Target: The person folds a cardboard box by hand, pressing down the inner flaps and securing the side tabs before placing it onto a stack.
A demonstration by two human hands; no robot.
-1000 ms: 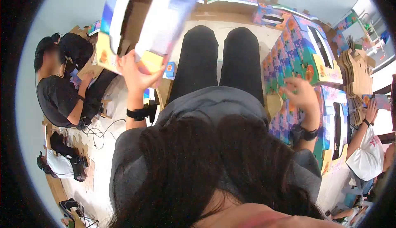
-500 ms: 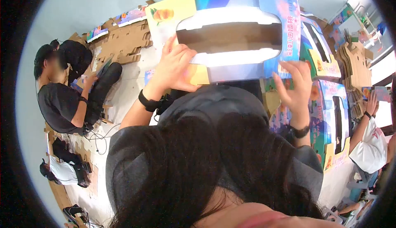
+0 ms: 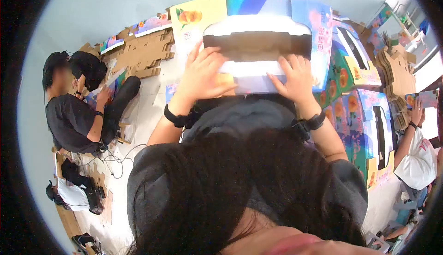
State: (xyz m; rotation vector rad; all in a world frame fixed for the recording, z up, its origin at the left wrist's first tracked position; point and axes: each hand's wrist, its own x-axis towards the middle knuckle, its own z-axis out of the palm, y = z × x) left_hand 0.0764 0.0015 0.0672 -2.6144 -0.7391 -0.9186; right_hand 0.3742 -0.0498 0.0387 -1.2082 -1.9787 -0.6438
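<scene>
A printed cardboard fruit box [image 3: 198,12] stands in front of my body, with peaches on its yellow corner and a wide cut-out window in its top. Through the window the brown inside shows. My left hand [image 3: 205,75] grips the near left part of the box, its fingers at the window's edge and its thumb along the near panel. On the near rim, right of the middle, my right hand [image 3: 294,78] has its fingertips over the window's edge and its thumb against the near panel. The undersides of both hands are hidden.
Finished-looking printed boxes [image 3: 364,116] are stacked at my right, beside a pile of flat brown cardboard [image 3: 396,72]. More cardboard sheets [image 3: 143,54] lie on the floor at left. A seated person [image 3: 74,116] works there near loose cables [image 3: 113,160]; another person [image 3: 417,158] is at far right.
My right hand has moved left from beside the box's right end onto its near rim. The left hand stays on the box, which has shifted slightly.
</scene>
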